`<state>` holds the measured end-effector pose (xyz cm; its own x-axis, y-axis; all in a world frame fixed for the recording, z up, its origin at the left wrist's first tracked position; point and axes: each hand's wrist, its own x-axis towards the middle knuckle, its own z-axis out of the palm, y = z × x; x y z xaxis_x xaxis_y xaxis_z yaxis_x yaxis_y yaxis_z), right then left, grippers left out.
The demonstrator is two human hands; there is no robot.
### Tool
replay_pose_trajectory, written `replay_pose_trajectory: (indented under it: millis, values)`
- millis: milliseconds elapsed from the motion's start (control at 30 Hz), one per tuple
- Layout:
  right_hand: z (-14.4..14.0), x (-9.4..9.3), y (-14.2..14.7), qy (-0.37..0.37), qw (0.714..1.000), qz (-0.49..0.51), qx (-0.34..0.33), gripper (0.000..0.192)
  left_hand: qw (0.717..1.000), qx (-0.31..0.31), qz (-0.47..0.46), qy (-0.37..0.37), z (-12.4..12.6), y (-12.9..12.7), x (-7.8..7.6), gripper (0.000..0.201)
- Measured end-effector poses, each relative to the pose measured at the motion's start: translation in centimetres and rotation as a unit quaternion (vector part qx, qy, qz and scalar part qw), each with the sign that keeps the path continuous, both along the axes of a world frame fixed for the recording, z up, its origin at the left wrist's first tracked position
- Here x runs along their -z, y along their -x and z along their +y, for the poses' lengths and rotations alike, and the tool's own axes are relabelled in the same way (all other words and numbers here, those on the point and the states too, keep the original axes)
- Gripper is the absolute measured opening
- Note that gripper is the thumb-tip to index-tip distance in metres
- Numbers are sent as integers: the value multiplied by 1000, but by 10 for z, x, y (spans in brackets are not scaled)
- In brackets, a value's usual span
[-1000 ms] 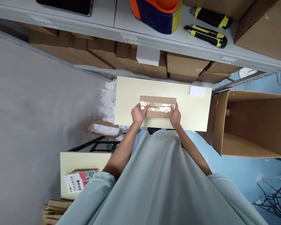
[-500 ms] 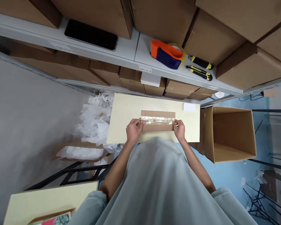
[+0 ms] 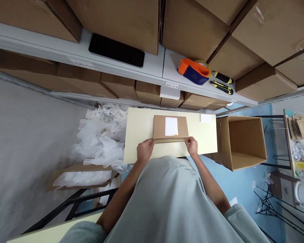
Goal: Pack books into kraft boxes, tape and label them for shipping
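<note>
A small closed cardboard box lies on the cream tabletop, its label side up. On its top is a white label, and shiny tape runs along the side facing me. My left hand is closed, thumb and fingertips pinching the box's near left corner, by the tape's end. At the near right corner my right hand has the same pinching grip. Whether the fingertips grip cardboard or tape ends is too small to tell.
The cream table carries a white slip. A large open carton stands right; white wrapping is heaped left. Shelves ahead hold boxes, a phone, an orange-blue tape dispenser and box cutters.
The box has been turned so that its labelled face is up and the taped face is toward me. Both hands have shifted to its near corners. My view has swung slightly.
</note>
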<state>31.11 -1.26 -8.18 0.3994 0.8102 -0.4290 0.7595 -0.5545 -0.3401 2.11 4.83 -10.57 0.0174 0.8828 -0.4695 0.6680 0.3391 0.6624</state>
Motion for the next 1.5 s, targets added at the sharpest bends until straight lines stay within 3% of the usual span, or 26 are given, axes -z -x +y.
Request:
replay_pose_trajectory:
  millis: [200,300,367,433,500,533,633,700,733,800,900,967,1033,1133,1233,1333,1400,1500]
  values:
    - [-13,-8,25,19,999,-36,-33,22,998,64,23,8,6,23,18,22]
    - [21,-38,5,-24,995,-60,-77,28,998,53,32,-20,24,37,24,24]
    - [69,-76,-18,-96,986,-83,-111,36,997,3,34,-68,44,40,14,30]
    - [131,-124,-40,-213,955,-127,-161,43,990,-36,14,-132,69,33,-15,35]
    - [195,-172,-50,-320,906,-181,-208,50,976,-46,-25,-212,95,16,-61,36]
    - [223,-191,-51,-331,893,-204,-229,51,964,-48,-40,-257,106,4,-88,36]
    - [281,-225,-43,-239,896,-243,-284,53,928,-44,-85,-360,129,-41,-164,37]
    - [299,-229,-40,-174,900,-238,-321,50,910,-50,-100,-399,131,-74,-200,36]
    - [305,-229,-40,-156,900,-231,-336,48,904,-52,-107,-410,129,-91,-210,36]
    - [312,-227,-46,-141,897,-221,-355,45,902,-58,-118,-412,118,-123,-217,35]
    - [318,-224,-59,-150,896,-204,-365,45,910,-72,-133,-387,89,-162,-201,34]
    - [311,-215,-68,-200,895,-155,-368,49,914,-91,-140,-370,61,-179,-180,32]
    - [286,-193,-75,-281,887,-47,-364,52,913,-122,-146,-360,28,-190,-159,30]
    - [207,-140,-80,-327,867,197,-321,57,903,-179,-163,-355,-26,-199,-134,26]
    - [100,-84,-76,-209,837,447,-235,67,898,-225,-160,-342,-76,-208,-112,23]
    - [13,-44,-68,-94,815,556,-135,68,908,-252,-140,-303,-118,-217,-90,21]
    - [-22,-27,-66,-64,817,565,-98,67,915,-264,-134,-273,-142,-222,-76,21]
    - [-45,-11,-68,-37,819,565,-91,68,928,-259,-121,-241,-168,-226,-64,23]
